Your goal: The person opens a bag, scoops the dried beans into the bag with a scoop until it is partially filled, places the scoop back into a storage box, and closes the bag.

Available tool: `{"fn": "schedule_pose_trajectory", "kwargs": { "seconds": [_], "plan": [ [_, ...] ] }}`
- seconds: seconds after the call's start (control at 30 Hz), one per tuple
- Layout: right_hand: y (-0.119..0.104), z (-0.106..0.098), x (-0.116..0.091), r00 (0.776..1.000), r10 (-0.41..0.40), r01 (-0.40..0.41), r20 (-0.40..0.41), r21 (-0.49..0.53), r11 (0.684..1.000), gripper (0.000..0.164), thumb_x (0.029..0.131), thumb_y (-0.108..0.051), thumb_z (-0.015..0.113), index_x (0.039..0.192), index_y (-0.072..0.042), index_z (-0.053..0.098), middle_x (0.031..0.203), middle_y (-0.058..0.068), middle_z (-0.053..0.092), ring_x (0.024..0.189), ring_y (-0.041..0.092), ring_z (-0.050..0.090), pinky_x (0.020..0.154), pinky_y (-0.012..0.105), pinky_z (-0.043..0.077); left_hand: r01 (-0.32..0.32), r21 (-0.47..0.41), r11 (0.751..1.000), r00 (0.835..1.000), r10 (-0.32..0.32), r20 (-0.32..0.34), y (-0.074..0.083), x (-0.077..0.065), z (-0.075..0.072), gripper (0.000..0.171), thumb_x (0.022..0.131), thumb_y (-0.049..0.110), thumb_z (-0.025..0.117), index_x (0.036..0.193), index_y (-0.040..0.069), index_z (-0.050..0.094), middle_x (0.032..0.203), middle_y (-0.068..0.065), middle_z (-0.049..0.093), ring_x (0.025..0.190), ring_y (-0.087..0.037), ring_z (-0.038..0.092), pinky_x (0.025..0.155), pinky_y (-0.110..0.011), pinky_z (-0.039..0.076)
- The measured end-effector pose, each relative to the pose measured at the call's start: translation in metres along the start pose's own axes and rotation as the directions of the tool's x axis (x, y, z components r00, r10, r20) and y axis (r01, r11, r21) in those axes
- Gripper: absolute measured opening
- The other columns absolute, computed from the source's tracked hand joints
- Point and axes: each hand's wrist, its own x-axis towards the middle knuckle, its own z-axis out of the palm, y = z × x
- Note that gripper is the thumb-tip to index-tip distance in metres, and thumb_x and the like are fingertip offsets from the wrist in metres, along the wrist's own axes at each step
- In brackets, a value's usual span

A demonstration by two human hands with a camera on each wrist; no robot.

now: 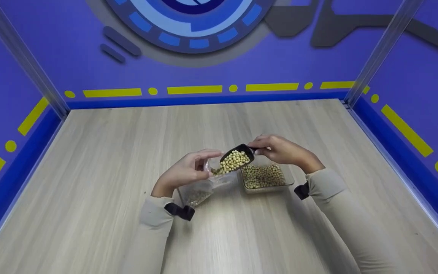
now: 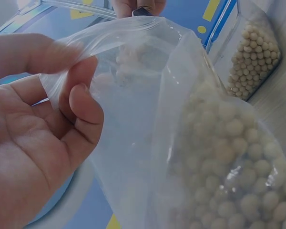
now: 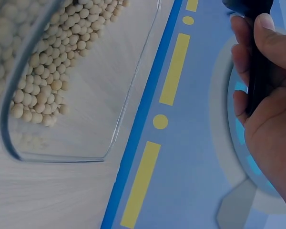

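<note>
My left hand (image 1: 186, 169) pinches the rim of a clear zip bag (image 2: 128, 109), its mouth spread apart. Round pale beans (image 2: 238, 181), which look like soybeans, fill the bag's lower part. The handle of a black scoop (image 1: 238, 155) is gripped by my right hand (image 1: 280, 149). Heaped with the same beans, the scoop tilts toward the left, its front end at the bag's mouth. In the right wrist view the fingers wrap around the black handle (image 3: 258, 62). Below the scoop stands a clear rectangular container (image 1: 268, 187) holding more beans.
The light wood table (image 1: 89, 171) extends around the bag and container. Blue panels (image 1: 219, 72) with yellow marks rise at the back and both sides. A black strap mount (image 1: 181, 210) sits at the left wrist, and another (image 1: 302, 191) at the right.
</note>
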Motion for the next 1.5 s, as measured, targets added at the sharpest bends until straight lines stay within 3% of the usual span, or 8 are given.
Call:
{"fn": "schedule_pose_trajectory", "kwargs": {
  "seconds": [0.17, 0.4, 0.67, 1.5],
  "plan": [
    [-0.001, -0.001, 0.001, 1.0, -0.006, 0.007, 0.015, -0.029, 1.0, 0.028, 0.091, -0.002, 0.06, 0.118, 0.001, 0.067, 0.107, 0.016, 0.069, 0.099, 0.029, 0.063, 0.088, 0.044, 0.05, 0.002, 0.005, 1.0, 1.0, -0.002, 0.002, -0.002, 0.0, 0.001, 0.061, 0.079, -0.009, 0.056, 0.138, -0.008, 0.045, 0.146, -0.023, 0.039, 0.081, -0.013, 0.044, 0.07, -0.018, 0.043],
    [-0.003, -0.003, 0.002, 1.0, 0.005, -0.004, 0.026, -0.029, 1.0, 0.029, 0.09, 0.0, 0.06, 0.117, -0.001, 0.068, 0.107, 0.014, 0.07, 0.1, 0.029, 0.063, 0.088, 0.044, 0.05, 0.0, -0.014, 1.0, 1.0, 0.0, 0.004, -0.003, 0.0, 0.001, 0.06, 0.079, -0.01, 0.055, 0.138, -0.008, 0.045, 0.147, -0.024, 0.038, 0.093, -0.029, 0.05, 0.074, -0.018, 0.047],
    [-0.006, -0.005, 0.002, 0.999, 0.002, 0.001, 0.046, -0.07, 0.998, 0.029, 0.092, -0.002, 0.059, 0.12, -0.002, 0.067, 0.111, 0.013, 0.068, 0.103, 0.028, 0.063, 0.09, 0.043, 0.05, 0.022, 0.035, 0.999, 1.0, -0.022, -0.01, -0.002, -0.001, 0.002, 0.061, 0.079, -0.007, 0.057, 0.139, -0.003, 0.047, 0.145, -0.019, 0.042, 0.074, -0.01, 0.038, 0.063, -0.019, 0.038],
    [-0.015, -0.012, 0.007, 0.995, 0.03, -0.018, 0.097, -0.126, 0.992, 0.031, 0.091, -0.002, 0.059, 0.121, -0.002, 0.066, 0.111, 0.013, 0.067, 0.103, 0.03, 0.061, 0.093, 0.046, 0.046, 0.013, 0.032, 0.999, 1.0, -0.012, -0.009, -0.005, -0.001, 0.002, 0.062, 0.079, -0.007, 0.057, 0.139, -0.003, 0.047, 0.145, -0.019, 0.042, 0.076, -0.014, 0.039, 0.064, -0.019, 0.038]
  ]
}}
